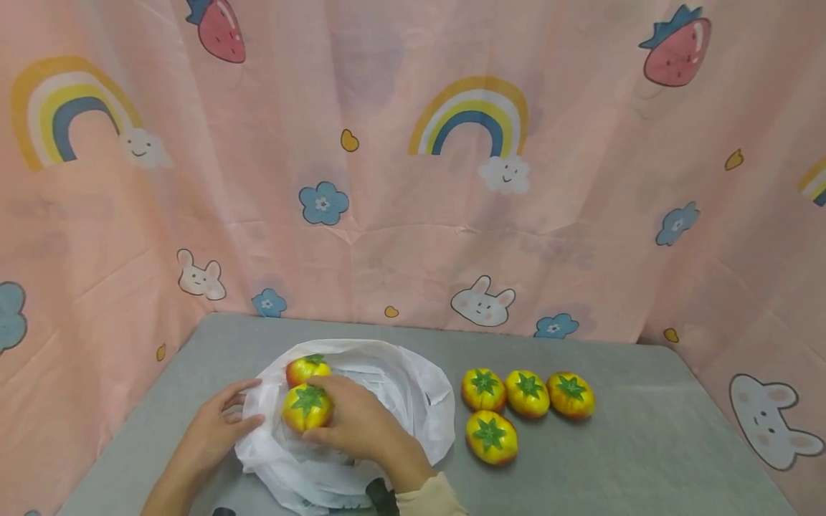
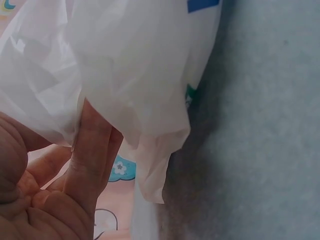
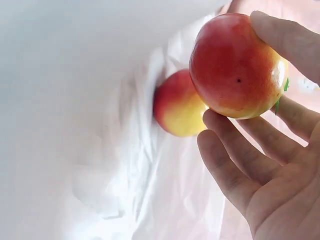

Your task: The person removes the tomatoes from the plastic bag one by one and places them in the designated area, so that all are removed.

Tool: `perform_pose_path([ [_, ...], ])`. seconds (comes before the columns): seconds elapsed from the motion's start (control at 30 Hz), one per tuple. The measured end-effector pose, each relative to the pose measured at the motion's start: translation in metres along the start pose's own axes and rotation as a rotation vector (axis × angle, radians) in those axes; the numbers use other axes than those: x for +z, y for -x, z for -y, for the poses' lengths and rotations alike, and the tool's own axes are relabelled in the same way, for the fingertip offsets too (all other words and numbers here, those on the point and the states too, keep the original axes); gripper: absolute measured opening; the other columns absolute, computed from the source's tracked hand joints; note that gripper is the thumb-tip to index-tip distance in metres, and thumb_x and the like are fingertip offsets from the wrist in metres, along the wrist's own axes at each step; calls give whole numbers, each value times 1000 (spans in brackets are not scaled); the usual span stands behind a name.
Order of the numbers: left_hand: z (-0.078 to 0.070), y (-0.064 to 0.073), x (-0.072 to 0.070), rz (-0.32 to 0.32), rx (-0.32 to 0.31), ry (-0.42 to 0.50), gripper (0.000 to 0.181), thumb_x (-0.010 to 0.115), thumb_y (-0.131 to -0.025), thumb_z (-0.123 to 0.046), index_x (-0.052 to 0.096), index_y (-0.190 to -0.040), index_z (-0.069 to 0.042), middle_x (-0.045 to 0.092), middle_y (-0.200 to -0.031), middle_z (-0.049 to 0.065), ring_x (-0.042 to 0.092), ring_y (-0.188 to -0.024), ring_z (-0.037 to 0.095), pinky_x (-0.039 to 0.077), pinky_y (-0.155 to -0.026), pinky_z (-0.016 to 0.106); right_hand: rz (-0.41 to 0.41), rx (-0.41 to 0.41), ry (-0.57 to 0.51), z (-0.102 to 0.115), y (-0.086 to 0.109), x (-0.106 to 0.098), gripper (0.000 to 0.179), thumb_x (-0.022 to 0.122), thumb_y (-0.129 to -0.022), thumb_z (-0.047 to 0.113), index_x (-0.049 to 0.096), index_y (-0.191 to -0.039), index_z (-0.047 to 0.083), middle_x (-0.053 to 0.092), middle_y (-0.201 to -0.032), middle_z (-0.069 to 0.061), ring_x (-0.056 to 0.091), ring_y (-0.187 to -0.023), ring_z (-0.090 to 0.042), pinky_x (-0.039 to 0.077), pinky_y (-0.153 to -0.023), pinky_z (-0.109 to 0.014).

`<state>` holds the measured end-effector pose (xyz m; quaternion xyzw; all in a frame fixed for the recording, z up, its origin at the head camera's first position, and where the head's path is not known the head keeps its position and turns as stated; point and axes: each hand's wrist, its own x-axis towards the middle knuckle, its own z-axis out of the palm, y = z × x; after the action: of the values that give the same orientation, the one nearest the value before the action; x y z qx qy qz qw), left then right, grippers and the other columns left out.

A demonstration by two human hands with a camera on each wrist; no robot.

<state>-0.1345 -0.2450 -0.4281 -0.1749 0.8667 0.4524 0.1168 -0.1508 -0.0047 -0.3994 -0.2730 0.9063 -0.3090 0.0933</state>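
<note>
A white plastic bag (image 1: 429, 387) stands on the table with its mouth spread wide. My left hand (image 1: 216, 426) holds the bag's left rim, thumb on one side and fingers on the other; the left wrist view shows the thin film (image 2: 135, 70) hanging over the fingers. Over the mouth, my right hand (image 1: 361, 419) grips a yellow-and-red persimmon (image 1: 307, 407) with a green star-shaped calyx. Its smooth red underside shows between thumb and fingertips in the right wrist view. Just behind it, a second persimmon (image 3: 179, 105) lies inside the bag against the film.
To the right of the bag, several more persimmons (image 1: 529, 394) sit close together on the grey table (image 1: 645, 444), calyxes up. A pink patterned curtain (image 1: 387, 272) hangs behind and at both sides. A small dark object (image 1: 224, 512) shows at the bottom edge.
</note>
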Motion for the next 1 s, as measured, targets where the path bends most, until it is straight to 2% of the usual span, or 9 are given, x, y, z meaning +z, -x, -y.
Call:
perform_pose_path([
  [0.13,1,0,-1,1,-2,8,75,75,-89,-30,37,-152,-17,38,-148,30,51,-125,46,52,-100,55,-5,20,-12,1,3,-5,74,82,-80,40,48,-145,29,53,-146,8,54,-127,-12,48,-110,-38],
  [0.53,1,0,-2,2,18,-5,74,74,-89,-30,37,-152,-16,40,-146,31,52,-124,47,56,-96,51,-34,0,6,-1,12,-14,80,82,-80,40,43,-149,31,52,-148,7,54,-129,-14,47,-111,-41],
  [0.83,-1,0,-2,4,35,-22,74,73,-91,-30,36,-153,-15,37,-148,33,51,-126,49,54,-98,53,-49,-11,5,-2,20,-21,80,80,-82,39,39,-152,33,49,-151,9,52,-133,-15,47,-112,-42],
  [1.0,-2,1,-1,8,24,-20,75,73,-91,-30,35,-153,-15,36,-149,32,48,-128,50,51,-101,55,-49,-8,-11,-3,25,-24,78,79,-83,40,39,-150,38,49,-150,12,52,-132,-13,48,-110,-42],
])
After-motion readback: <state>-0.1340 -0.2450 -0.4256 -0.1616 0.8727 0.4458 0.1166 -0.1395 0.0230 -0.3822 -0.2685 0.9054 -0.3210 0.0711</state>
